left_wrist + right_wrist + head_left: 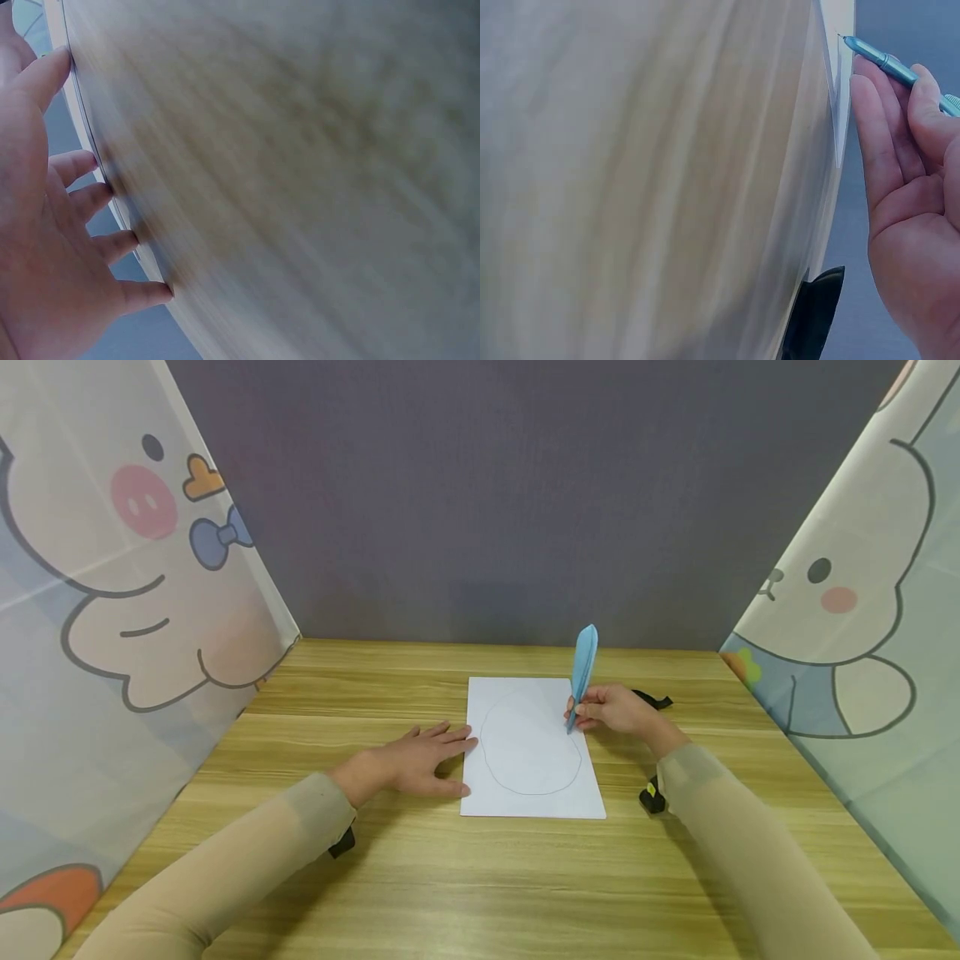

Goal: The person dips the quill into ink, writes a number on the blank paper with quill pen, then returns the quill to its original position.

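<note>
A white sheet of paper (531,752) lies on the wooden table, bearing a thin, large rounded outline. My right hand (611,708) pinches a blue pen (583,668) with a feather-shaped top, tilted over the paper's right side. In the right wrist view the pen's tip (847,40) points at the sheet, the barrel held between thumb and fingers. Fingers spread, my left hand (427,762) rests at the paper's left edge. The left wrist view shows that hand's fingertips (161,291) down on the surface.
The wooden table (390,877) reaches back to a dark grey panel (480,510). Cartoon-printed cloths hang at the left (150,593) and right (847,610). Black straps (652,795) show by the right wrist, and a black piece (342,843) sits under the left sleeve.
</note>
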